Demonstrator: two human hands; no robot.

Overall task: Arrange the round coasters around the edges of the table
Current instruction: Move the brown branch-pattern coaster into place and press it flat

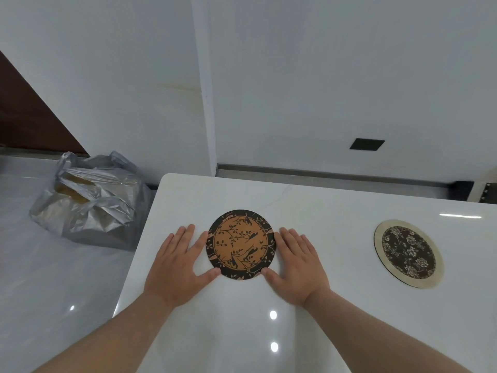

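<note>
A round orange and black coaster [241,244] with a branch and bird pattern lies flat on the white table [309,319], near its far left corner. My left hand [179,262] rests flat on the table against the coaster's left rim, thumb at its lower edge. My right hand [297,265] lies flat against the right rim, thumb touching the lower edge. Both hands have fingers spread and frame the coaster without lifting it. A second round coaster [408,253], dark floral with a pale rim, lies further right on the table.
A grey plastic bag [91,200] with something yellowish inside sits on the shiny floor left of the table. White walls stand close behind the table's far edge, with a dark socket plate [367,144] low on the right wall.
</note>
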